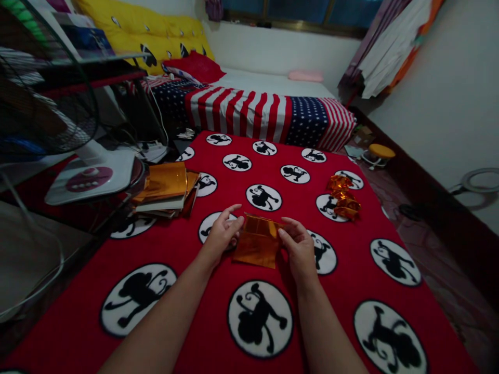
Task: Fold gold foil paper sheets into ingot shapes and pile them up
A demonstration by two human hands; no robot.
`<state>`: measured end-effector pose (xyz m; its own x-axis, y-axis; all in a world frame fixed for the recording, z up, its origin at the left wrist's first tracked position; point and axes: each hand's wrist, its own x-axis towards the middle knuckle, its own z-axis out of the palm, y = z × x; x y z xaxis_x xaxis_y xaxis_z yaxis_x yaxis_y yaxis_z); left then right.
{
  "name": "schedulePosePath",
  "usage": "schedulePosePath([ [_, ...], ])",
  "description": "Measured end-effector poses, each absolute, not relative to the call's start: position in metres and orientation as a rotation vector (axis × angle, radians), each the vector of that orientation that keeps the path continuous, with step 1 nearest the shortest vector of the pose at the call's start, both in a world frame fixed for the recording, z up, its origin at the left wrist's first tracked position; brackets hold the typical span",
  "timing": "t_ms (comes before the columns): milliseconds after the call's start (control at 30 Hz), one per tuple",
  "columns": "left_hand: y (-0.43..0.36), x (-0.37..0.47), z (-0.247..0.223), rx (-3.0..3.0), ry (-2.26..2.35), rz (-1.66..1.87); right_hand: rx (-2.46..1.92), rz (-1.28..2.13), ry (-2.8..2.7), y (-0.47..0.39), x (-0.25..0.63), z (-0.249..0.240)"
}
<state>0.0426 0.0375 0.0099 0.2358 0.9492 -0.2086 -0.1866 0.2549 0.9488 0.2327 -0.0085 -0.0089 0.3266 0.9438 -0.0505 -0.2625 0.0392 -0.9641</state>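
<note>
plainly, we pinch a shiny orange foil-like sheet point(255, 246) at opposite sides, our left hand point(223, 232) and right hand point(300, 245) apart, over a red monkey-printed cloth point(214, 311), between an orange-and-white sheet stack point(167, 179) and crumpled orange foil point(343, 201).

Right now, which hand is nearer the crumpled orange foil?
Right. The crumpled orange foil lies beyond and to the right of the right hand; the left hand is farther away, across the orange sheet.

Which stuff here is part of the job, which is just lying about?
Job:
orange sheet, between left hand and right hand
sheet stack, likely
crumpled orange foil, possibly

Lying about:
fan
red pillow
yellow cushion
</note>
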Motion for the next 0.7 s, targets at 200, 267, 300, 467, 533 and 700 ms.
schedulePosePath([
  [200,0.0408,0.0359,0.0064,1.142,0.918,0.951,-1.197,1.108,-0.856,-0.0101,0.2319,-0.0080],
  [267,0.0410,0.0363,0.0048,1.182,0.910,0.946,-1.204,1.128,-0.879,-0.0104,0.2311,-0.0078],
  [300,0.0408,0.0367,0.0044,1.196,0.893,0.937,-1.204,1.135,-0.887,-0.0104,0.2309,-0.0077],
  [467,0.0376,0.0398,0.0055,1.239,0.885,0.887,-1.218,1.144,-0.915,-0.0102,0.2300,-0.0080],
  [533,0.0365,0.0412,0.0061,1.265,0.903,0.869,-1.210,1.151,-0.936,-0.0105,0.2297,-0.0086],
  [700,0.0355,0.0437,0.0055,1.350,0.886,0.849,-1.182,1.190,-0.957,-0.0118,0.2287,-0.0085],
])
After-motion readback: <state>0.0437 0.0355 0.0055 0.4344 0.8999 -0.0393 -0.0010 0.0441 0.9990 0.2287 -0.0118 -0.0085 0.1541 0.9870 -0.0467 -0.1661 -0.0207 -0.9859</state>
